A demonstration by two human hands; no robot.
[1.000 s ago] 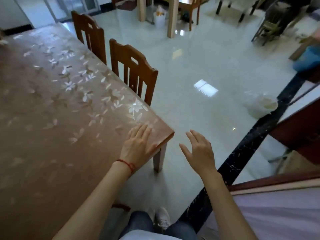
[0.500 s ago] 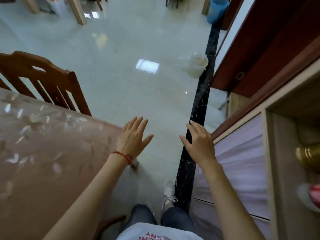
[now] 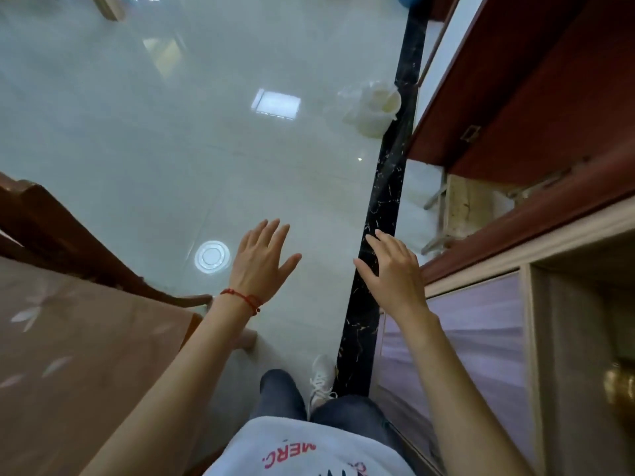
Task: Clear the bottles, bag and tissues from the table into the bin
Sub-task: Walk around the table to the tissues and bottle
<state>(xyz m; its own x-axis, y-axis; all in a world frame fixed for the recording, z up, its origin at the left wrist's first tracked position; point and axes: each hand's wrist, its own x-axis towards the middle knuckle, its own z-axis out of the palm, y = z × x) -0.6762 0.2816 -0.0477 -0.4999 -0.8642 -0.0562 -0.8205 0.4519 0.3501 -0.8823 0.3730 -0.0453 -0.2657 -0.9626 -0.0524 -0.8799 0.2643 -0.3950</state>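
— Where are the hands?

— Both are raised over the pale tiled floor (image 3: 171, 132), palms down. The left hand (image 3: 261, 266), with a red string (image 3: 242, 298) at the wrist, hangs past the corner of the worktop (image 3: 86, 338). The right hand (image 3: 395, 273) is over the black marble strip (image 3: 381, 207) in the floor.

— And the fingers?

— Spread wide on both hands, holding nothing.

— Can you see the bin?

— Yes, a white bin (image 3: 372, 106) lined with a pale bag stands on the floor well ahead of the hands, just beside the black strip and near the red-brown cabinet (image 3: 532, 91). What lies inside I cannot tell.

— Anything on the worktop?

— Only its brown flowered cover shows, at the lower left. A wooden chair (image 3: 51, 228) stands against its far edge.

— Bottles, tissues?

— I cannot make any out. A pale purple cupboard front (image 3: 481, 338) is at the right.
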